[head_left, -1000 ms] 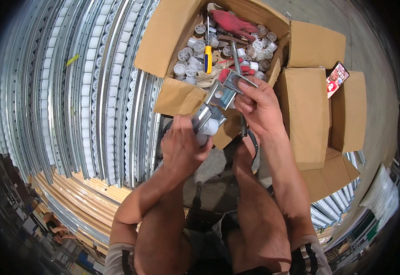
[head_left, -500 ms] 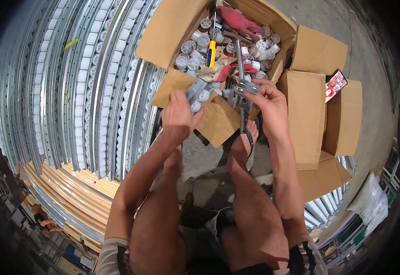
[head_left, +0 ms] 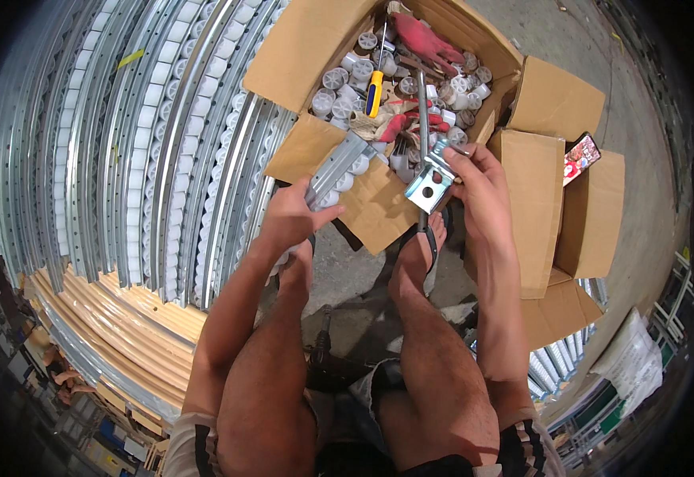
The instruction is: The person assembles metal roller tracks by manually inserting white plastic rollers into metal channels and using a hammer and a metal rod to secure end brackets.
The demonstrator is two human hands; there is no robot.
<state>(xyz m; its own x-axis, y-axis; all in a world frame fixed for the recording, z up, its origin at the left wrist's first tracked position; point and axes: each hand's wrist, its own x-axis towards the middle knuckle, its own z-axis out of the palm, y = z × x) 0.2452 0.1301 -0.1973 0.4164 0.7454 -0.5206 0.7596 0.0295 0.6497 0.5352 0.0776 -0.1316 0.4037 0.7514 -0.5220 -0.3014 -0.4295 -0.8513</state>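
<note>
My left hand (head_left: 289, 216) is closed around the end of a roller track (head_left: 340, 165), a grey perforated metal rail with white plastic rollers along its edge. Between the thumb and fingers of my right hand (head_left: 483, 189) is a shiny metal bracket (head_left: 429, 191) with round holes in its plate. A slim metal rod (head_left: 424, 119) runs upright behind the bracket; whether it touches the bracket I cannot tell. Just beyond both hands stands an open cardboard box (head_left: 287, 67), filled with loose white rollers (head_left: 335, 78), red-and-white work gloves (head_left: 422, 41) and a yellow-handled screwdriver (head_left: 375, 94).
On the left lie many long roller tracks (head_left: 136, 159) side by side, above tan pipes (head_left: 116, 334). A second open cardboard box (head_left: 531, 215) stands at the right, with a phone (head_left: 579, 159) on its flap. My feet in sandals (head_left: 422, 246) are below the boxes.
My right hand has turned the bracket so its flat holed plate faces up. My left hand has shifted slightly down and left, showing more of the roller track.
</note>
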